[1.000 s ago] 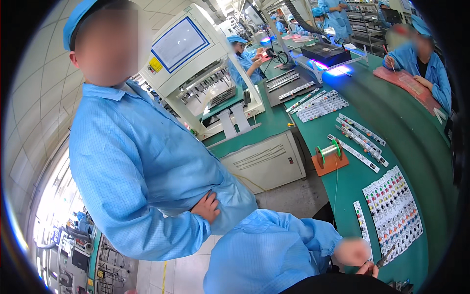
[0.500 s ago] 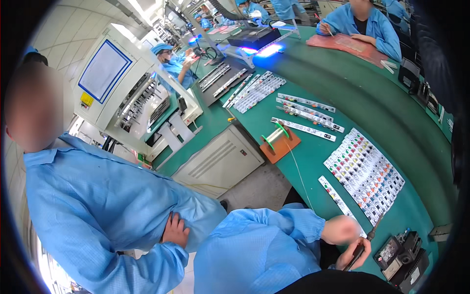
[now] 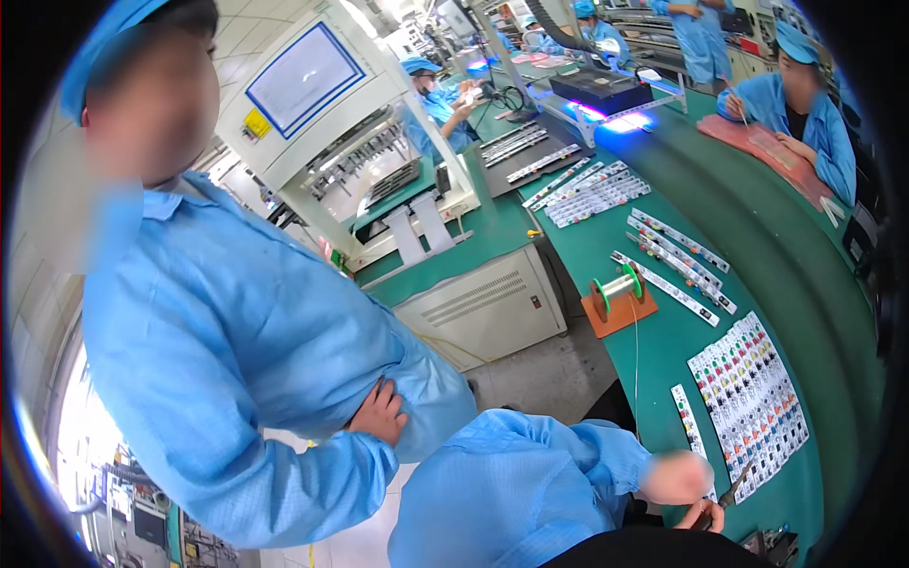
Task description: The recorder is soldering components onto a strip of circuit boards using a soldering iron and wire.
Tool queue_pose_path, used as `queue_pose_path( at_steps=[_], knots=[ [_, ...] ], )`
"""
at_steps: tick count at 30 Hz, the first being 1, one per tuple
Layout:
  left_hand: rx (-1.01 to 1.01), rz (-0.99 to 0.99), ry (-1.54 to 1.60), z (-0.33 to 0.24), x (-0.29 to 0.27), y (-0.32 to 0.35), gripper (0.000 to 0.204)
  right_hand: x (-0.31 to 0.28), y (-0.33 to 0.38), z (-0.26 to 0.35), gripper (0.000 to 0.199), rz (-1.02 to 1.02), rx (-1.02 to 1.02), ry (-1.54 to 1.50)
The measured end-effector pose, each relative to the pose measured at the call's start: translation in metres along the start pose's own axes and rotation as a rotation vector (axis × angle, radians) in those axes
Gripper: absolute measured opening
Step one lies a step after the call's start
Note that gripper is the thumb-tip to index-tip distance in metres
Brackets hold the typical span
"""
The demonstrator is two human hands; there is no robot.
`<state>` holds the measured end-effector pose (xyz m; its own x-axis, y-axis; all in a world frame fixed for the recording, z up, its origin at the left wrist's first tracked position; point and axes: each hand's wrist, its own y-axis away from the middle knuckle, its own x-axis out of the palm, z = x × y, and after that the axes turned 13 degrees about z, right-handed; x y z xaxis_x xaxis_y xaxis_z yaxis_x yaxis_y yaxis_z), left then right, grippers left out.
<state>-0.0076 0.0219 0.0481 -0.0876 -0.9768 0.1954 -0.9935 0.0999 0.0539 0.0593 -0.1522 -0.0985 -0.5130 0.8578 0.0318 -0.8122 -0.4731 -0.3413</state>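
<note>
Soldering iron (image 3: 734,488) in right hand (image 3: 680,478) — beside circuit-board panel (image 3: 750,402)

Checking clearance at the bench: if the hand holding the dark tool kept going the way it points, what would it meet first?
Probably the panel of small coloured parts on the green bench: the right hand points its dark tool toward the panel's near edge. Depth is unclear.

A long green workbench (image 3: 805,275) curves past a white machine cabinet (image 3: 478,308) under bright factory light.
</note>
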Motion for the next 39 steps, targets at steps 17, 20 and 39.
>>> queue_pose_path(
  at_steps=[17, 20, 39],
  knots=[
    [0.005, 0.147, -0.038, -0.005, 0.010, 0.007, 0.021, -0.022, 0.016, -0.044, 0.039, 0.094, -0.097, -0.021],
    [-0.001, 0.145, -0.056, -0.009, 0.010, 0.010, 0.021, -0.022, 0.017, -0.045, 0.040, 0.086, -0.117, -0.015],
    [0.281, 0.154, -0.472, -0.027, -0.002, -0.003, 0.016, 0.037, -0.007, 0.129, 0.028, -0.179, 0.016, 0.119]
  ],
)
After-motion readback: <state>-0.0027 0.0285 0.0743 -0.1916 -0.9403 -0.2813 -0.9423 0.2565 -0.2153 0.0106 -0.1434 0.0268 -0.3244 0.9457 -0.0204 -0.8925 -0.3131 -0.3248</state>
